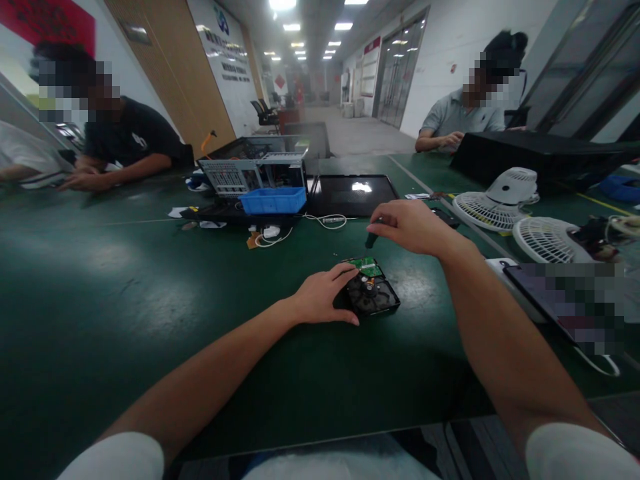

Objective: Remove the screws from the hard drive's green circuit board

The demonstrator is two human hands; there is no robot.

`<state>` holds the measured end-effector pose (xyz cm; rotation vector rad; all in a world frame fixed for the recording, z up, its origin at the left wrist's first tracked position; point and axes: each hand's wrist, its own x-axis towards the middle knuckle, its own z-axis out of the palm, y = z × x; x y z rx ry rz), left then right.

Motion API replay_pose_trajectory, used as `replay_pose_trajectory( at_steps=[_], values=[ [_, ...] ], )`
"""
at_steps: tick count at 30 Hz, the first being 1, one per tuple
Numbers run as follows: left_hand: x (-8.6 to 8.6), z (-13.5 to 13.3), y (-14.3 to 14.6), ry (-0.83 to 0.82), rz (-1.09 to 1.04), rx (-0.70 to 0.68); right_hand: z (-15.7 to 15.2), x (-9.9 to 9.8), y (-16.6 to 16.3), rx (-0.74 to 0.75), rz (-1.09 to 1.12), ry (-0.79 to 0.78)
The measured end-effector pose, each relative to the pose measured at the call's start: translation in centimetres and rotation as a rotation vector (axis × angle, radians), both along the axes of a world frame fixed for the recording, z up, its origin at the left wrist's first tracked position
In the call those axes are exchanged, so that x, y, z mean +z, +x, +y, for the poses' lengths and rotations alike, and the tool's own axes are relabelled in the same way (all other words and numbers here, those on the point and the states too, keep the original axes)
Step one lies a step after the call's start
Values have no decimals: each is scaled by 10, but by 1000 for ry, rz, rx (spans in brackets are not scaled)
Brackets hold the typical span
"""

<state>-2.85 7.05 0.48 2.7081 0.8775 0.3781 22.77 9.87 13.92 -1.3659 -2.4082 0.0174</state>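
Note:
A hard drive (380,299) lies on the green table in front of me, its green circuit board (369,267) showing at the far end. My left hand (327,293) grips the drive's left side, fingertips over the board's edge and thumb by the near corner. Above and beyond the drive, my right hand (407,223) pinches a small dark-handled tool (371,239), which looks like a screwdriver. I cannot make out its shaft or tip. The tool is held apart from the drive. Tiny bits, perhaps screws (335,254), lie just past the drive.
Ahead stand an opened computer case (235,175), a blue tray (274,201), a black panel (353,190) and a white cable (327,220). White fans (500,197) and a tablet (555,300) lie at right. Two people (135,133) (460,117) sit across the table, another partly visible at far left.

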Motion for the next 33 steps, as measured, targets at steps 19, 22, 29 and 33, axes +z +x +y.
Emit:
replay_pose_trajectory(
  at_steps=[19,22,29,33],
  values=[
    [-15,6,-3,15,-191,63,0,-9,-9,37,33,80],
    [-22,12,-5,47,-291,141,2,-11,-5,31,47,70],
    [-23,25,-12,69,-382,234,7,-12,1,-14,56,89],
    [-24,24,-12,67,-360,213,5,-11,-4,-66,47,131]
  ],
)
